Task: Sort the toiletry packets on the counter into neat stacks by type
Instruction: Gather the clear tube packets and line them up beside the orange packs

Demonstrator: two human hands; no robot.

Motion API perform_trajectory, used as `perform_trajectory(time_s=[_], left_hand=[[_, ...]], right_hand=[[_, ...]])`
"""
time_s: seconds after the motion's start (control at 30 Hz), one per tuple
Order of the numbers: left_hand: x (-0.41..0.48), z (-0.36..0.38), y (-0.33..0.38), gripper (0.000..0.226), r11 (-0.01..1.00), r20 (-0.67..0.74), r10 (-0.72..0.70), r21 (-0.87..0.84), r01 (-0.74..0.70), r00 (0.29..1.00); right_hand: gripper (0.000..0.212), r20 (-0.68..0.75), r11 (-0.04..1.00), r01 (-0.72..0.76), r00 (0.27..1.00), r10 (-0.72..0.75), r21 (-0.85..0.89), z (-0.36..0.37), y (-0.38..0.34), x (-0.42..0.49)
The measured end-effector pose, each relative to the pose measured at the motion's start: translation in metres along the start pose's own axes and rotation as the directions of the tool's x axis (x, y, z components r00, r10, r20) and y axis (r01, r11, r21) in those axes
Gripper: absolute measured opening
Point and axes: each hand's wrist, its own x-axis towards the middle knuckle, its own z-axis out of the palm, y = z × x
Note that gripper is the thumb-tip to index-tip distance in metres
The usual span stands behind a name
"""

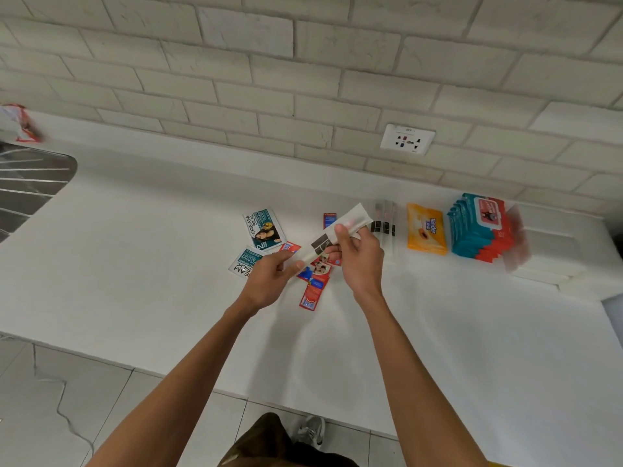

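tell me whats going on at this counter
A person holds a long white packet with both hands above the white counter: the left hand grips its lower end, the right hand its middle. Cream Silk sachets and red sachets lie loose nearby. To the right sit a row of similar packets, an orange pack and stacked teal packs.

White packet [352,217] is up and tilted, gripped by left hand [269,278] and right hand [357,257]. Teal sachets [263,227] and red sachets [312,293] lie scattered beneath. Orange pack [426,229] and stacked teal packs [478,227] sit right.
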Motion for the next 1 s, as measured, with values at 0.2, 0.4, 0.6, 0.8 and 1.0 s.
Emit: perform_trajectory(time_s=[0.2, 0.4, 0.6, 0.8, 1.0], left_hand=[[0.007, 0.005, 0.006, 0.024, 0.995, 0.072, 0.012, -0.097, -0.005, 0.997], [0.016, 0.021, 0.033, 0.018, 0.978, 0.183, 0.035, -0.206, 0.004, 0.982], [0.033, 0.049, 0.054, 0.014, 0.954, 0.209, 0.040, -0.298, 0.024, 0.977], [0.059, 0.077, 0.056, 0.033, 0.973, 0.232, -0.010, -0.221, 0.063, 0.973], [0.089, 0.097, 0.063, 0.023, 0.990, 0.151, -0.048, -0.120, 0.067, 0.987]], right_hand=[[0.025, 0.014, 0.999, -0.027, 1.000, 0.026, 0.028, -0.016, 0.005, 0.010], [0.016, 0.017, 0.997, -0.044, 0.999, 0.045, -0.056, -0.020, 0.020, 0.010], [0.010, -0.045, 0.992, -0.093, 0.995, 0.090, -0.084, -0.034, 0.030, 0.014], [0.017, -0.077, 0.983, -0.143, 0.988, 0.134, -0.118, -0.053, 0.045, 0.033], [0.025, -0.117, 0.954, -0.254, 0.964, 0.238, -0.158, -0.062, 0.062, 0.056]])
